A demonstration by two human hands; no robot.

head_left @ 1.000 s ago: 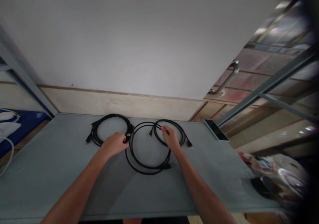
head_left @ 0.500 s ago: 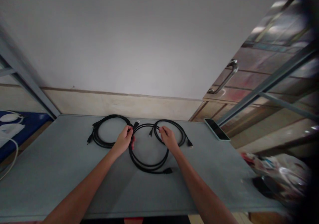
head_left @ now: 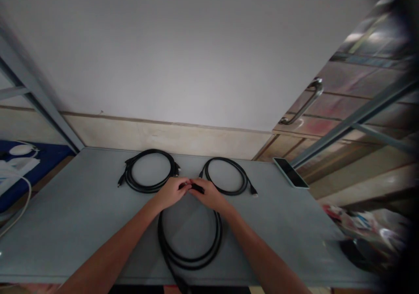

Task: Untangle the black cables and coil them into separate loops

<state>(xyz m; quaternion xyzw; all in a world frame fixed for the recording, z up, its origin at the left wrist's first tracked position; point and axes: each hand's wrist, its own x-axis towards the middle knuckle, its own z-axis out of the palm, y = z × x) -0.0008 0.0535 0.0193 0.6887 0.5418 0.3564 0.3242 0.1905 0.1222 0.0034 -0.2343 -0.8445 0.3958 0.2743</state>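
My left hand and my right hand meet at the top of a coiled black cable, fingers closed around it. A dark piece of the cable, seemingly a connector end, shows between my fingers. Its loops hang toward me, and another connector end dangles over the table's front edge. Behind my left hand a second coiled black cable lies on the table, its plugs sticking out at the sides. A third, thinner coil rests behind my right hand, with a plug at its right.
The grey table runs up to a pale wall. A phone lies at the back right corner. Metal frame bars rise on both sides. White items sit on a blue surface at left, and blurred clutter at right.
Both hands have come together and drawn the middle cable coil toward me, off its spot between the others. Its lower loops and connector end now reach the front edge.
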